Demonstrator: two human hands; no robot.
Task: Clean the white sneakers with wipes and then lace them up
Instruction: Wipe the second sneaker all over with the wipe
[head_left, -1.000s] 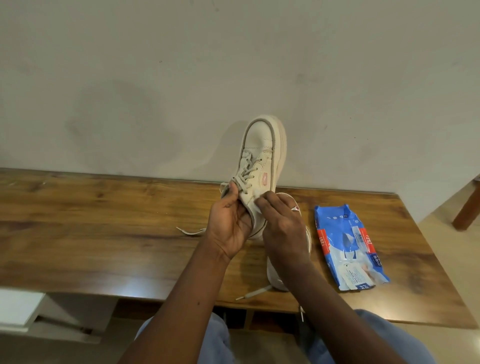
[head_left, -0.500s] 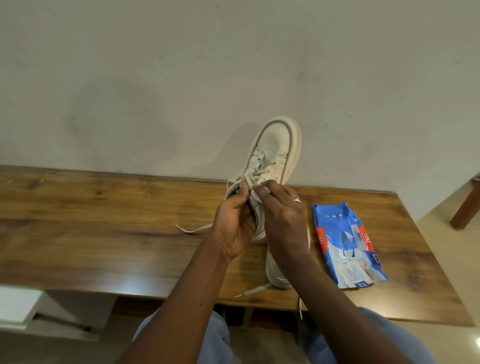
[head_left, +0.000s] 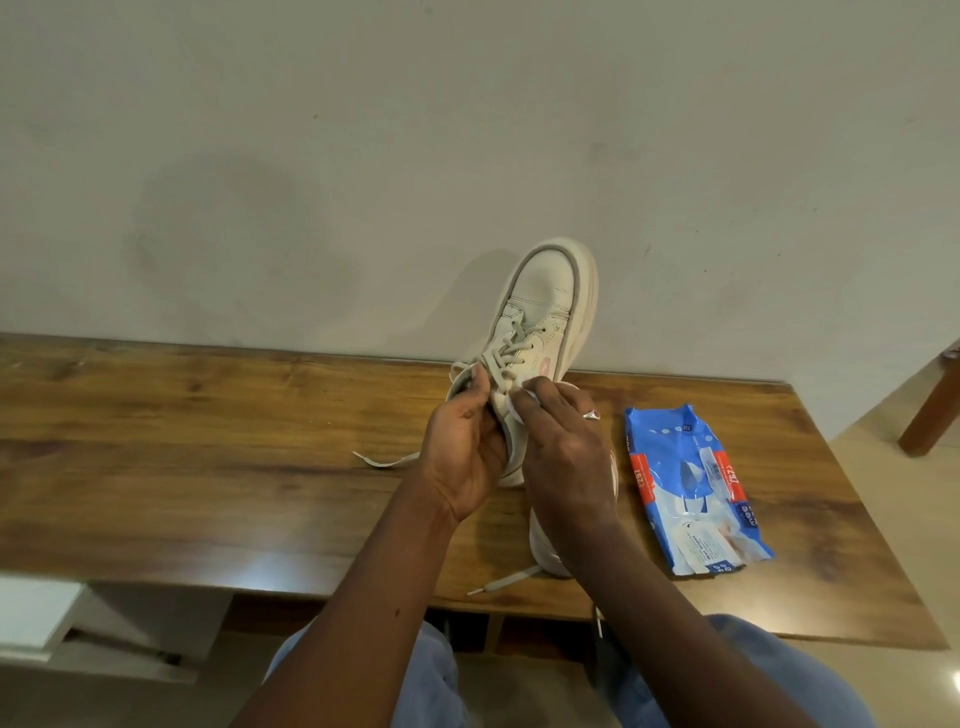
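Observation:
A white sneaker (head_left: 543, 306) with grey laces is held up over the table, toe pointing up toward the wall. My left hand (head_left: 465, 457) grips its heel end and tongue from the left. My right hand (head_left: 566, 457) pinches a small white wipe (head_left: 522, 402) against the sneaker's side near the eyelets. A second white sneaker (head_left: 545, 551) lies on the table under my right hand, mostly hidden. One loose lace end (head_left: 382, 461) trails left on the table and another (head_left: 501, 581) pokes over the front edge.
A blue wipes pack (head_left: 693, 483) lies on the wooden table (head_left: 208, 457) to the right of my hands. A plain wall stands right behind the table. A wooden furniture leg (head_left: 930, 410) is at the far right. My blue trousers show below.
The sneaker has tilted slightly and my right hand has shifted along its side with the wipe. The left hand has kept its hold.

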